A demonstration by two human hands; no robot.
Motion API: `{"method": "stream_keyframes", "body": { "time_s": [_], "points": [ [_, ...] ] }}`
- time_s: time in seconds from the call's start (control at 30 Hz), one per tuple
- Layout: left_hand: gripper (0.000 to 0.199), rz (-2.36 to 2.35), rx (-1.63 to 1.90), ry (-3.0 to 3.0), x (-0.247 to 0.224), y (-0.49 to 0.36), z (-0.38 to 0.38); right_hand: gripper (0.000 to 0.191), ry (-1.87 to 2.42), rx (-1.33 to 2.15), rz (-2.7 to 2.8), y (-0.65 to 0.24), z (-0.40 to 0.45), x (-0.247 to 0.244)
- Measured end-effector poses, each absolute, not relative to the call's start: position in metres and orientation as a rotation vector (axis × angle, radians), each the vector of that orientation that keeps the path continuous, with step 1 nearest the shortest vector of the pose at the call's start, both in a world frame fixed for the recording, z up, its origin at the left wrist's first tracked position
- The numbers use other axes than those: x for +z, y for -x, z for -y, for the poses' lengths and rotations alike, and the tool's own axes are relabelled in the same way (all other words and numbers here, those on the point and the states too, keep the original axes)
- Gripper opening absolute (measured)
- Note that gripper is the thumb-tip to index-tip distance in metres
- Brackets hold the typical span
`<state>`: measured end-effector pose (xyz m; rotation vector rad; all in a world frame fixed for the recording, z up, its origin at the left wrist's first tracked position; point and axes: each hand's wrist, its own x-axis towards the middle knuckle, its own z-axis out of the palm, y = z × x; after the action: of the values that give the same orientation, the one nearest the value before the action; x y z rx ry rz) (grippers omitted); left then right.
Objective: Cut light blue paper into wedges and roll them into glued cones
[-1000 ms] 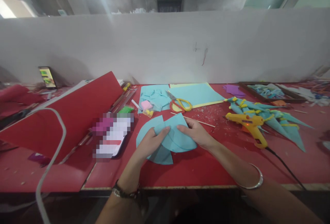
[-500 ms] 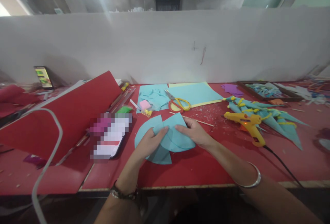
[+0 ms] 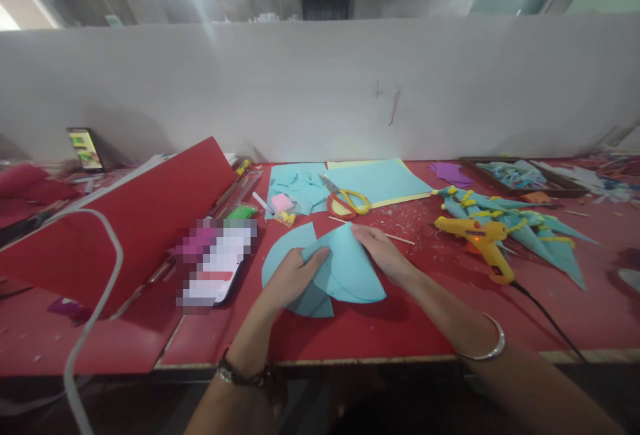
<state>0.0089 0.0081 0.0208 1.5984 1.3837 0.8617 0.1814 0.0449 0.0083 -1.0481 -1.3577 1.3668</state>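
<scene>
A light-blue curved paper piece (image 3: 350,271) is bent over toward a cone shape above the red table. Its left edge is pinched between the thumb and fingers of my left hand (image 3: 293,275). My right hand (image 3: 383,251) holds the upper right edge near the pointed top, its fingers partly hidden behind the sheet. Another light-blue cut paper piece (image 3: 280,248) with a rounded edge lies flat on the table, partly under my left hand and the bent piece. Just behind the paper is a thin wooden stick (image 3: 400,239).
Scissors (image 3: 347,200) lie beside blue sheets (image 3: 380,181) and paper scraps (image 3: 300,185). A yellow glue gun (image 3: 475,235) with a lit light rests right, near blue paper cones (image 3: 545,235). At left are a phone (image 3: 220,275) and a leaning red board (image 3: 150,221).
The held paper has curved more, and its right corner has swung down and to the right. My right hand has shifted from the sheet's face to its upper right edge.
</scene>
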Motion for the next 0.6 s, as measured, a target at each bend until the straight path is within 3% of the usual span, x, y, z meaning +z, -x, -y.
{"method": "stream_keyframes", "body": {
  "time_s": [0.6],
  "points": [
    [0.047,-1.376,0.719,-1.67,0.0235,-0.0099,-0.0039,0.04,1.006,1.358,1.418,-0.1862,-0.0479,0.0051]
  ]
}}
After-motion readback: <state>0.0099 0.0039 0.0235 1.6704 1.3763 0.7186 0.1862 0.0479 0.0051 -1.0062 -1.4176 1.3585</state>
